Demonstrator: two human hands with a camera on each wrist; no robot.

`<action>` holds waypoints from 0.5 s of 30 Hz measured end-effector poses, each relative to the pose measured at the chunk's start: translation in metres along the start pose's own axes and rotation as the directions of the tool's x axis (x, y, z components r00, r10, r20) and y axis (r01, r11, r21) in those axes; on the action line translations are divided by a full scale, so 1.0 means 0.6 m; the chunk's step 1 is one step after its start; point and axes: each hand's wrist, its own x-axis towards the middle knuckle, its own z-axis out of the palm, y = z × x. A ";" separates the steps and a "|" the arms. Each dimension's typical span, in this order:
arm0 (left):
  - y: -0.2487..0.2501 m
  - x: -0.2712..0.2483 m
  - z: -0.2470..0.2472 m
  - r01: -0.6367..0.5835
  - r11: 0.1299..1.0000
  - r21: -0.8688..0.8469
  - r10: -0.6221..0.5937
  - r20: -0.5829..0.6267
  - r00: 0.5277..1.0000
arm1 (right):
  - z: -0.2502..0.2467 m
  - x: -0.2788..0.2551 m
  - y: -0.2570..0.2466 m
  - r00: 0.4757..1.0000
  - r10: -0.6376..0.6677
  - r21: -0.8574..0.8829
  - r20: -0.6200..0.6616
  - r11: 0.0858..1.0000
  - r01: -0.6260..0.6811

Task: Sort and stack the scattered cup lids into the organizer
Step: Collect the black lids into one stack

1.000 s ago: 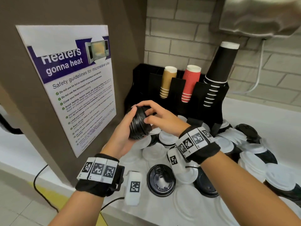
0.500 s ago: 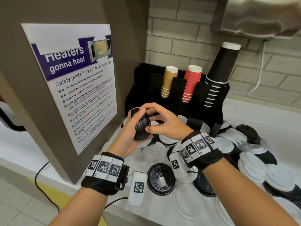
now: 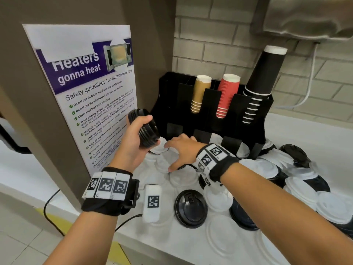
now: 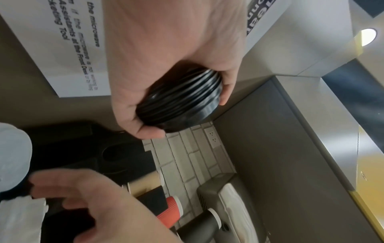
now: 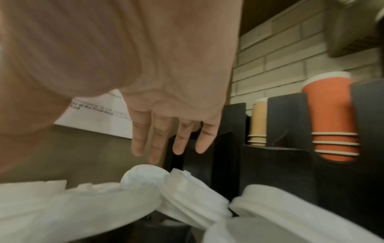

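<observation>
Pale brick wall (image 3: pixel 219 46) at the back, brown panel with a purple-and-white microwave safety poster (image 3: pixel 89 92) at nine o'clock, white table (image 3: pixel 172 243) below. Black plastic cup-and-lid organizer (image 3: pixel 212 111) standing at twelve o'clock on the table, against the wall, with three slots of upside-down paper cups: tan stack (image 3: pixel 200 94), red ribbed stack (image 3: pixel 227 94), tall black stack (image 3: pixel 261 81).

Left hand (image 3: pixel 131 144) raised at ten o'clock, just in front of the poster, its grip clamped on a nested stack of black plastic cup lids (image 3: pixel 145 128): thumb on one side, fingers (image 4: pixel 226 92) curled round the other, stack tilted on edge, clear of the table and beside the organizer's left end.

Right hand (image 3: pixel 183 150) low at the centre, palm down, grip apart, fingers (image 5: pixel 158 139) straight and spread over a heap of white plastic cup lids (image 5: pixel 176 190) at the organizer's foot. Fingertips close to those lids; touching or just above cannot be told, wrist view being blurred.

More scattered lids across the table from three to six o'clock, white and black mixed, some overlapping. One black flat lid (image 3: pixel 191 208) lying alone at six o'clock, beside a small white tagged block (image 3: pixel 152 202) with a black cable. Steel-coloured wall dispenser (image 3: pixel 309 16) at one o'clock, above the cups.
</observation>
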 end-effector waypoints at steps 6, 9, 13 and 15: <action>0.007 -0.008 -0.006 -0.004 1.000 0.016 0.003 0.046 0.999 | 0.002 0.044 -0.031 0.988 0.088 -0.160 0.129 0.985 -0.066; 0.010 -0.011 -0.008 -0.011 1.000 0.020 0.010 0.059 0.998 | 0.006 0.049 -0.034 0.969 0.166 -0.197 0.181 0.972 -0.130; 0.016 -0.012 -0.013 -0.038 0.999 0.012 0.038 0.058 0.998 | -0.013 0.046 -0.038 0.984 0.108 -0.104 0.141 0.990 -0.094; 0.019 -0.010 -0.014 -0.044 0.999 0.015 0.043 0.058 0.997 | -0.028 0.042 -0.044 0.993 -0.015 -0.030 0.115 0.999 0.019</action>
